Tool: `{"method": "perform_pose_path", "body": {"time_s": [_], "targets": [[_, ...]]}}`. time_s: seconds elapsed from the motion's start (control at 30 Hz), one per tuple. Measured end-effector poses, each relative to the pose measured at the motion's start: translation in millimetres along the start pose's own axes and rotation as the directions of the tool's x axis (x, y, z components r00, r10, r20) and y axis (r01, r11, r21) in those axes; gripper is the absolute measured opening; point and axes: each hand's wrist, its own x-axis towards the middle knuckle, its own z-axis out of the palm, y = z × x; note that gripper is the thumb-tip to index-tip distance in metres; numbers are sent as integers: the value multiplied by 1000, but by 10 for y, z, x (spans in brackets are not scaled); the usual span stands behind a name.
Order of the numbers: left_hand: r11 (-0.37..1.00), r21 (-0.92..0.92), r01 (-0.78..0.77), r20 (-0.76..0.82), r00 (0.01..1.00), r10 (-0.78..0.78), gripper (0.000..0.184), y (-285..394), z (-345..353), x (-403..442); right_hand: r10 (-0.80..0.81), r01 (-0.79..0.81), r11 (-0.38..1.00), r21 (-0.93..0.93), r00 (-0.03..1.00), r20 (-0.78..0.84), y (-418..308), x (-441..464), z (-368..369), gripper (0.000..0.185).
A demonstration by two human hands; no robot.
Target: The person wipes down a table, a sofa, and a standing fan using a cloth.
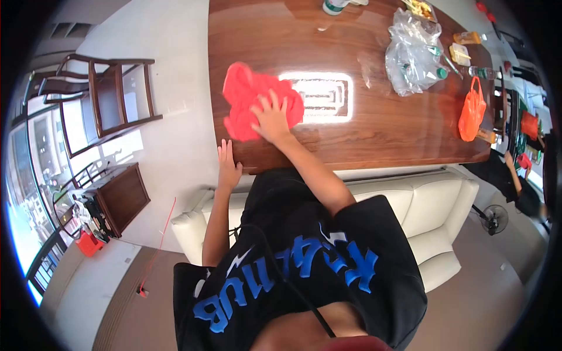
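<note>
A crumpled red cloth (pixel 243 96) lies on the left part of the glossy brown wooden table (pixel 363 140). My right hand (pixel 273 120) rests on top of it, palm down with the fingers spread. Part of the cloth under that palm is hidden. At the table's near left corner, my left hand (pixel 229 165) lies flat on the edge, fingers stretched out and holding nothing. It is close to the cloth but apart from it.
A clear plastic bag (pixel 407 58), food containers (pixel 459 54), bottles (pixel 468 38) and an orange bag (pixel 472 114) occupy the table's right part. Behind me stands a cream sofa (pixel 430 205). A wooden chair (pixel 108 99) and cabinet (pixel 122 199) are left; another person (pixel 506 175) is far right.
</note>
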Motion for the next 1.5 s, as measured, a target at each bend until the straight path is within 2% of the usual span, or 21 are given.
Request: {"method": "perform_pose_path", "body": {"time_s": [0.1, 0.17, 0.23, 0.3, 0.43, 0.5, 0.6, 0.7, 0.77, 0.83, 0.87, 0.9, 0.93, 1.03, 1.1, 1.17, 1.2, 1.27, 1.33, 1.4, 1.5], "targets": [[1000, 0, -20, -21, 1000, 20, 88, 11, 75, -61, -186, 181, 979, 91, 981, 51, 339, -631, -136, 49], [998, 26, -57, -38, 998, 58, 88, 42, 63, 3, -180, 176, 983, 57, 982, 57, 672, -1264, -309, 49], [998, 44, -53, -14, 998, 54, 88, 17, 36, 5, -66, 60, 996, 59, 991, 116, 1050, -1920, -564, 49], [998, 39, -54, -7, 999, 54, 89, -44, 48, 25, 143, -132, 988, -82, 978, 149, 1406, -2462, -942, 50], [997, 48, -52, -55, 997, 55, 89, -4, 110, 46, 401, -369, 883, -289, 914, 58, 2448, -3073, -1541, 56], [997, 80, -6, -58, 998, 11, 91, 32, 133, 50, 516, -509, 825, -244, 856, -39, 2907, -3108, -1662, 58], [995, 92, 31, -72, 997, -24, 92, 7, 192, 40, 786, -783, 590, -197, 613, -81, 3028, -2589, -1777, 56], [992, 102, 69, -68, 996, -62, 93, 9, 222, 41, 848, -893, 429, -136, 451, -279, 2635, -1951, -1377, 53], [991, 106, 84, -63, 995, -78, 94, 30, 214, 56, 788, -846, 488, -215, 533, -307, 2063, -1563, -1047, 49], [995, 63, 82, -50, 996, -79, 92, 16, 184, 62, 677, -722, 642, -260, 692, -251, 1274, -1226, -806, 48], [996, 43, 80, -41, 996, -78, 90, 8, 167, 68, 597, -608, 756, -242, 792, -126, 931, -1115, -680, 51], [996, 24, 80, -30, 996, -80, 89, 1, 154, 52, 462, -468, 863, -188, 883, -81, 629, -1050, -476, 52], [996, -31, 79, -40, 996, -80, 85, 28, 129, 45, 334, -325, 930, -174, 942, 25, 338, -1000, -305, 54], [995, -27, -94, -72, 993, 92, 86, -300, 214, 88, -94, 92, 996, 19, 981, 170, -227, -1002, 55, 62], [995, -69, -76, -100, 993, 69, 89, -259, 193, 89, -159, 155, 987, 32, 963, 219, -320, -1051, 84, 70], [994, -63, -86, -113, 991, 78, 90, -191, 213, 96, -195, 177, 980, 95, 953, 231, -101, -1075, 2, 73], [999, -44, 7, -91, 996, -11, 92, -24, 195, 84, -210, 185, 975, 123, 947, 241, 70, -1119, -99, 74], [983, 7, 183, -34, 983, -183, 96, 253, 160, 53, -169, 150, 985, 87, 949, 265, 449, -1185, -355, 76], [975, 76, 209, -39, 978, -207, 100, 201, 246, 105, -62, 70, 997, -17, 958, 279, 922, -1327, -754, 74], [968, 82, 239, -55, 970, -235, 102, 192, 275, 74, 94, -90, 996, -29, 974, 208, 1406, -1490, -1222, 69], [964, 111, 241, -60, 970, -236, 101, 198, 289, 73, 306, -308, 952, -8, 949, -70, 2322, -1927, -1631, 64]]}}
